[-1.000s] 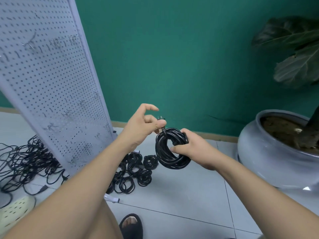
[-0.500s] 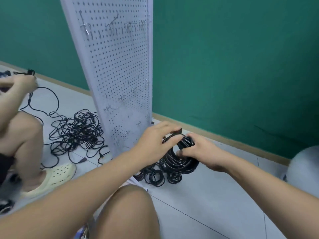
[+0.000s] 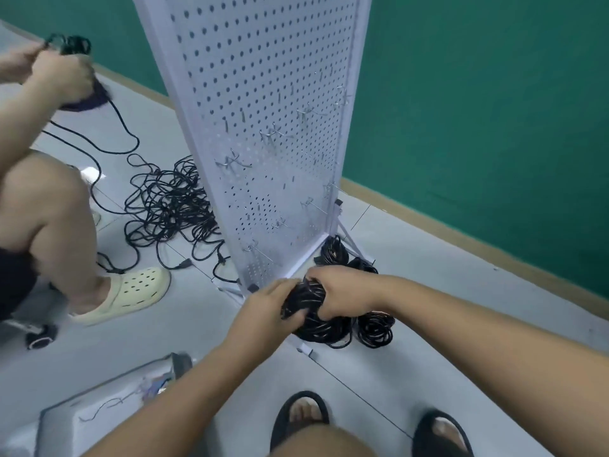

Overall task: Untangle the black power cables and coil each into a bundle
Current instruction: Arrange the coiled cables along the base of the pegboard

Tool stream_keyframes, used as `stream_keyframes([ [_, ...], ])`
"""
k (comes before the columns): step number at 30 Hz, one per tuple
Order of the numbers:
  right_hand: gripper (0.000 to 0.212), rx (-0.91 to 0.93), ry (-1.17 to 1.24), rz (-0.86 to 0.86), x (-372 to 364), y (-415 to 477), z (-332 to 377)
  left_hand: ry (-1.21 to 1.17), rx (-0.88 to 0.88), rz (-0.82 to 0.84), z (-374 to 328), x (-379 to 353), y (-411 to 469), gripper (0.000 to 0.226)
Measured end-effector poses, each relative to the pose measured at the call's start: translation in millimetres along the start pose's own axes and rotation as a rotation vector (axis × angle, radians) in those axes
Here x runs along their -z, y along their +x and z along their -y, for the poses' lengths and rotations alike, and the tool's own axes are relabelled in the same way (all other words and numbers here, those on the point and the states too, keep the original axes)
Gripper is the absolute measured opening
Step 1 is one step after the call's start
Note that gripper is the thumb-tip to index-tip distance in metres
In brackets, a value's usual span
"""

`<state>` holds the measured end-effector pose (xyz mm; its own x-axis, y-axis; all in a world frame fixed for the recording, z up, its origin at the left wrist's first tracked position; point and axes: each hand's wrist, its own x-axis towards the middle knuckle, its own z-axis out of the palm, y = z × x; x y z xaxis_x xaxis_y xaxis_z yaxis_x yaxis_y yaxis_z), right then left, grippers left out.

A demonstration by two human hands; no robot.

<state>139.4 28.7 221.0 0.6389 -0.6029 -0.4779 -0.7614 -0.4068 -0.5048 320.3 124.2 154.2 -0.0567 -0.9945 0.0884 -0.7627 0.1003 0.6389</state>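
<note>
A coiled black cable bundle [image 3: 304, 296] sits between both hands, low over the floor. My left hand [image 3: 268, 306] grips its left side and my right hand [image 3: 342, 291] grips its right side, fingers curled into the coil. Beneath and beside it lie several finished black coils [image 3: 375, 329] at the foot of the pegboard. A tangled heap of black cables [image 3: 171, 206] spreads on the floor to the left.
A white pegboard stand [image 3: 263, 110] with metal hooks rises just behind my hands. Another person [image 3: 49, 199] squats at left, holding a cable [image 3: 71, 46]. A grey tray [image 3: 99, 410] lies at bottom left. My sandalled feet [image 3: 304, 412] are below.
The view has swung left and down. Both hands lowered the coiled bundle from chest height to the pile of coils by the pegboard foot; my left hand now grips the coil.
</note>
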Motion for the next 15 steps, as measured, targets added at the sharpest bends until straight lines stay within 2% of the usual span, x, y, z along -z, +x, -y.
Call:
stream_keyframes([
  [2,0.026,0.043,0.017,-0.034,8.8,24.4,-5.1,0.009,0.080,-0.112,15.9,-5.3,2.6,0.047],
  [4,0.025,0.103,0.089,-0.128,20.0,44.3,-11.7,-0.001,0.192,-0.221,24.2,-3.4,6.0,0.040],
  [7,0.035,0.166,0.211,-0.259,23.8,71.0,-27.4,0.027,0.299,-0.380,32.3,-1.3,18.7,0.031],
  [11,0.043,0.190,0.391,-0.333,16.0,96.9,-44.4,0.067,0.375,-0.496,42.7,-6.5,30.6,0.028],
  [15,0.032,0.268,0.384,-0.382,-2.0,120.2,-53.6,0.081,0.446,-0.580,52.5,-16.0,34.1,0.040],
])
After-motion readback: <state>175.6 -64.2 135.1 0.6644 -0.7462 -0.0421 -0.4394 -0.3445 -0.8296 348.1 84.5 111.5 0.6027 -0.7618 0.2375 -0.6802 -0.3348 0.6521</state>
